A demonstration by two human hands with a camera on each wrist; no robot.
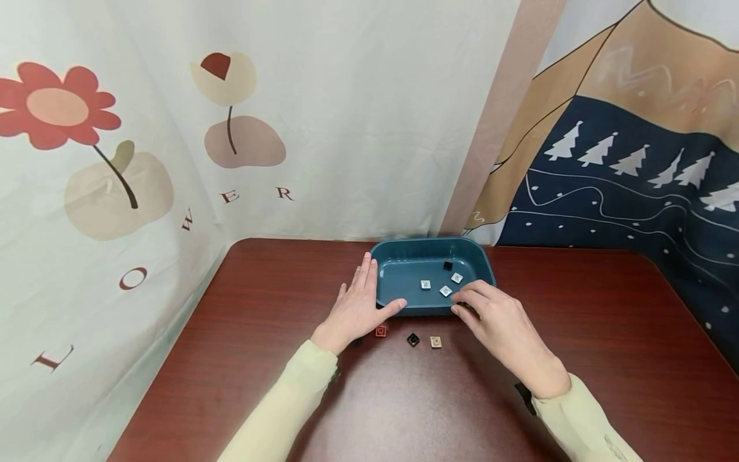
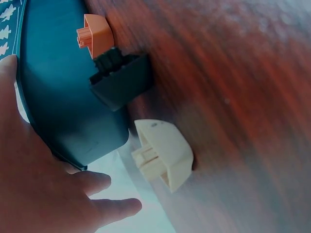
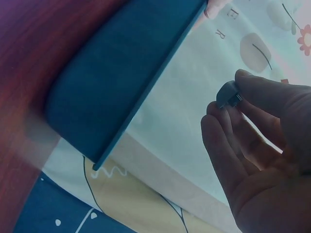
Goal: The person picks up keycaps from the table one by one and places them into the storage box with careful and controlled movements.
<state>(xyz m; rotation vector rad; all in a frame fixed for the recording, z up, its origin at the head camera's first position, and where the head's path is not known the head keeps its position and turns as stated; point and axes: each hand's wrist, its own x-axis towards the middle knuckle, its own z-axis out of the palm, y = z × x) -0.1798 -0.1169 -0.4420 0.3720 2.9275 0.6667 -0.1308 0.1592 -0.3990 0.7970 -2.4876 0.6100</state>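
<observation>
My left hand rests on the left rim of a blue-green tray, fingers extended and thumb over the near edge. At the tray's near right corner, my right hand pinches a small dark keycap between thumb and fingers. Inside the tray lie white keycaps and a black keycap. In front of it on the table are a red keycap, a black keycap and a beige keycap. A dark thing by the left wrist is mostly hidden.
The tray stands near the back edge of a reddish-brown table. Behind the table hangs a pale curtain with printed flowers. A dark blue cloth with white trees hangs at the right.
</observation>
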